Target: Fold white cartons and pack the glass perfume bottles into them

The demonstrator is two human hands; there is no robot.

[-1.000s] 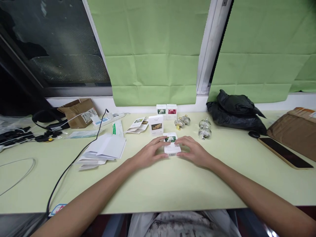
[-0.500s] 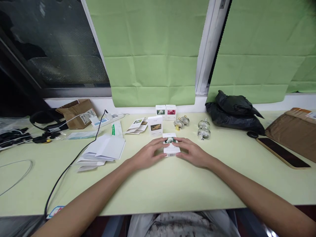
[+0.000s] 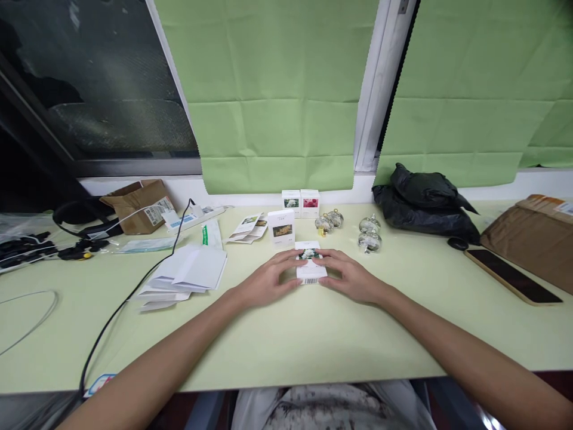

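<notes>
Two hands [image 3: 266, 280], four white boxes [image 3: 310, 270], apparently four glassy bottles [image 3: 369, 242], one phone [image 3: 513, 276]

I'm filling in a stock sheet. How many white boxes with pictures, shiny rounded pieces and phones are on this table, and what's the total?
White boxes: 4 (one between the left hand and right hand, one upright behind it, two at the back)
Shiny rounded pieces: 4
Phones: 1
Total: 9

Pale table [image 3: 322, 340] near a dark window [image 3: 125, 89]
Green curtains [image 3: 277, 95] hang beyond its far edge, white frame [image 3: 380, 89] between them
</notes>
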